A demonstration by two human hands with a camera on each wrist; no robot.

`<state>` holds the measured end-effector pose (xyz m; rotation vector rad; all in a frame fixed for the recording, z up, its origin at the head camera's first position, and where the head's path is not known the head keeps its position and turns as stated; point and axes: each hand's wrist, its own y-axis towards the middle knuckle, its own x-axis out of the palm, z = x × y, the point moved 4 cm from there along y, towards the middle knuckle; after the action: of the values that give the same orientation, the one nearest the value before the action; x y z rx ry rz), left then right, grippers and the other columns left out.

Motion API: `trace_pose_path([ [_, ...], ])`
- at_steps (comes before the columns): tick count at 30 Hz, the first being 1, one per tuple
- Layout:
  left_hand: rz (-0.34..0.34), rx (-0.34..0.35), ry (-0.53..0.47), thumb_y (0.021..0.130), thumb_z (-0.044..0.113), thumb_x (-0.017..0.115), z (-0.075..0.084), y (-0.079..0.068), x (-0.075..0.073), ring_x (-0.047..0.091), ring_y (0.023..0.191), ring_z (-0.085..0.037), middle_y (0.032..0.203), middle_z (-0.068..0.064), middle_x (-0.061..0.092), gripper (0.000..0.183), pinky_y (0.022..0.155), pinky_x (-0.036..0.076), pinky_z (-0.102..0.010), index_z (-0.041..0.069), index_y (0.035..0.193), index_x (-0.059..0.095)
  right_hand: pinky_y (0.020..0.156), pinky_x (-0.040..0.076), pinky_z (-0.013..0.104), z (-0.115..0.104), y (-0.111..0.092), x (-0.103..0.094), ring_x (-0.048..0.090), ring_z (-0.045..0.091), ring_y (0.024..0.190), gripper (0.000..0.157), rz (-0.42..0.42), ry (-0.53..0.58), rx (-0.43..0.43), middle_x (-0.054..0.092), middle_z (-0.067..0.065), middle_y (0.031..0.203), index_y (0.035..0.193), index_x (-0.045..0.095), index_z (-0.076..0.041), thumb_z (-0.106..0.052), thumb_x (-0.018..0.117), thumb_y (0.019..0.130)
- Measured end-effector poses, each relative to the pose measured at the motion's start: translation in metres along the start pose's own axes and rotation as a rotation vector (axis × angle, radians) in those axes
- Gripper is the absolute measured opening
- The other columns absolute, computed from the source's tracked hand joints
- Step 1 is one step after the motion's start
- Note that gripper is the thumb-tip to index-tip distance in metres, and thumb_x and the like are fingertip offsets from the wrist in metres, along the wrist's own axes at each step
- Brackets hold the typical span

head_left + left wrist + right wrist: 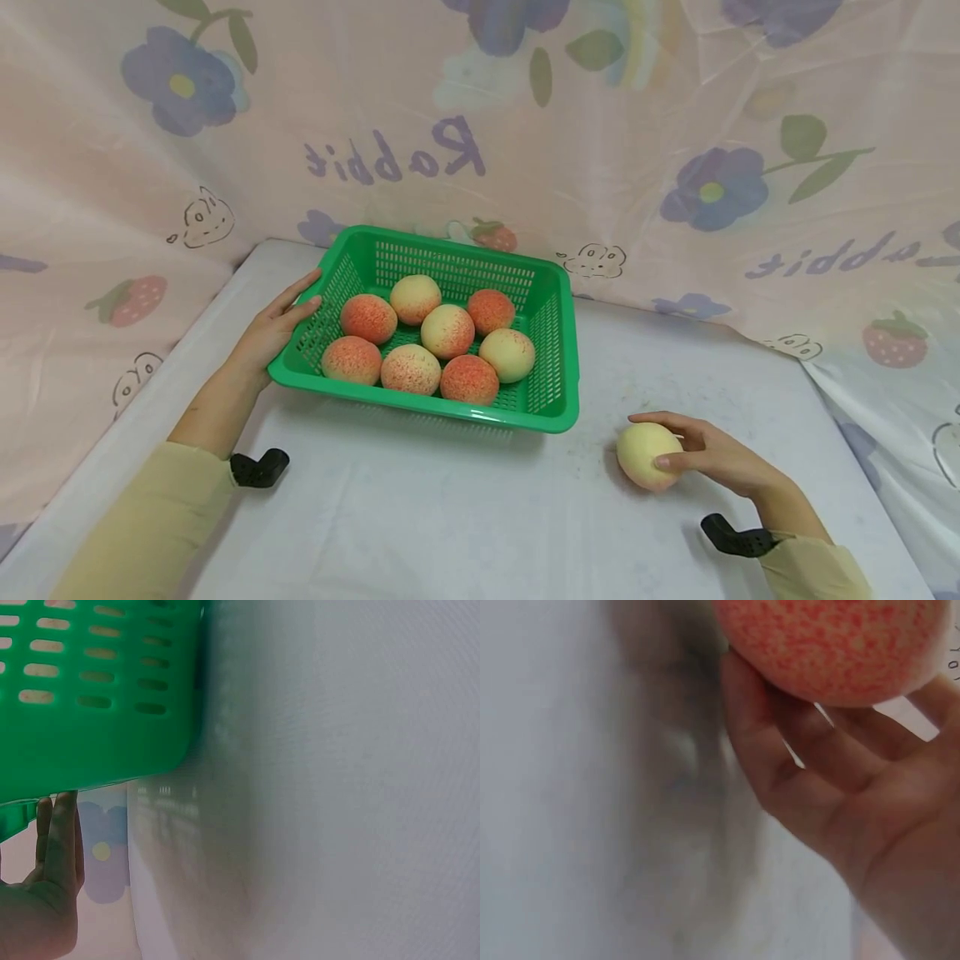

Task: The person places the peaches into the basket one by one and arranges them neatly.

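Note:
My left hand point(268, 333) holds the left rim of a green plastic basket point(423, 406), its thumb lapping over the edge. In the left wrist view, long fingers point(61, 840) reach up to the rim beside the slotted basket wall point(90, 742). Several peaches point(447, 332), some red-blushed and some pale yellow, lie inside the basket. Off to the basket's right, my right hand point(720, 457) grips a pale yellow peach point(643, 454), thumb on the near side and fingers around the back. The right wrist view shows this peach's red-speckled side point(840, 649). Whether it touches the table, I cannot tell.
A white cloth covers the table point(450, 517). Behind it hangs a pale curtain point(600, 192) printed with flowers, strawberries and mirrored lettering, close to the basket's far side. Black wrist mounts point(258, 468) stick out from both sleeves.

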<state>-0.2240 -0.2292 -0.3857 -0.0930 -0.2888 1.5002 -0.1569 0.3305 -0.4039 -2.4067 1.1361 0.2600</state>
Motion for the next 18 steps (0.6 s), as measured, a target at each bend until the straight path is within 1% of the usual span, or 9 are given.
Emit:
trace_pose_path([
  [2,0.002,0.003,0.002,0.097,0.038,0.056,0.000,0.000,0.000,0.047,0.110,-0.002,0.160,-0.001,0.014,0.057,0.080,0.048,-0.011,0.043,0.148,0.031,0.087,0.048,0.026,-0.005,0.004,-0.001,0.056,0.009,0.109,0.055,-0.005,0.012,-0.025,0.047,-0.007,0.138,0.144,0.036,0.001,-0.003,0.057,0.093],
  [4,0.001,0.006,0.006,0.097,0.038,0.056,0.000,0.001,0.000,0.046,0.109,-0.001,0.161,-0.001,0.013,0.057,0.080,0.048,-0.011,0.043,0.148,0.031,0.087,0.048,0.027,-0.011,0.007,-0.002,0.057,0.010,0.108,0.056,-0.010,0.025,-0.058,0.048,-0.008,0.137,0.144,0.035,0.004,-0.001,0.056,0.093],
  [6,0.001,0.009,0.014,0.097,0.039,0.055,0.000,0.001,0.000,0.045,0.112,-0.003,0.161,0.000,0.012,0.057,0.080,0.048,-0.010,0.043,0.148,0.031,0.087,0.049,0.028,-0.017,0.010,-0.003,0.058,0.011,0.107,0.056,-0.013,0.032,-0.092,0.048,-0.008,0.137,0.144,0.033,0.005,0.000,0.055,0.093],
  [8,-0.002,0.010,0.018,0.097,0.039,0.055,-0.001,0.001,0.000,0.042,0.119,-0.008,0.161,0.001,0.011,0.057,0.081,0.047,-0.010,0.043,0.148,0.030,0.087,0.050,0.029,-0.024,0.013,-0.005,0.058,0.012,0.108,0.055,-0.013,0.034,-0.121,0.049,-0.008,0.137,0.144,0.033,0.006,0.001,0.054,0.093],
  [12,-0.004,0.004,0.019,0.097,0.039,0.055,-0.001,0.002,0.000,0.042,0.119,-0.008,0.161,0.001,0.011,0.057,0.081,0.047,-0.010,0.044,0.148,0.030,0.086,0.050,0.029,-0.037,0.018,-0.007,0.058,0.013,0.108,0.054,-0.010,0.029,-0.154,0.050,-0.007,0.135,0.144,0.037,0.001,0.002,0.054,0.092],
  [15,-0.004,0.000,0.004,0.097,0.038,0.055,-0.001,0.002,-0.001,0.046,0.111,-0.003,0.161,-0.001,0.012,0.057,0.080,0.048,-0.011,0.043,0.148,0.030,0.086,0.051,0.030,-0.045,0.022,-0.009,0.059,0.014,0.108,0.054,-0.018,0.041,-0.181,0.050,-0.006,0.135,0.144,0.038,-0.001,0.004,0.053,0.092],
  [18,-0.008,0.004,-0.006,0.097,0.037,0.055,-0.001,0.001,-0.001,0.046,0.112,-0.004,0.161,0.000,0.013,0.057,0.080,0.049,-0.012,0.043,0.148,0.030,0.085,0.052,0.031,-0.053,0.026,-0.011,0.060,0.014,0.107,0.055,-0.027,0.041,-0.217,0.050,-0.005,0.137,0.144,0.037,-0.001,0.006,0.052,0.092],
])
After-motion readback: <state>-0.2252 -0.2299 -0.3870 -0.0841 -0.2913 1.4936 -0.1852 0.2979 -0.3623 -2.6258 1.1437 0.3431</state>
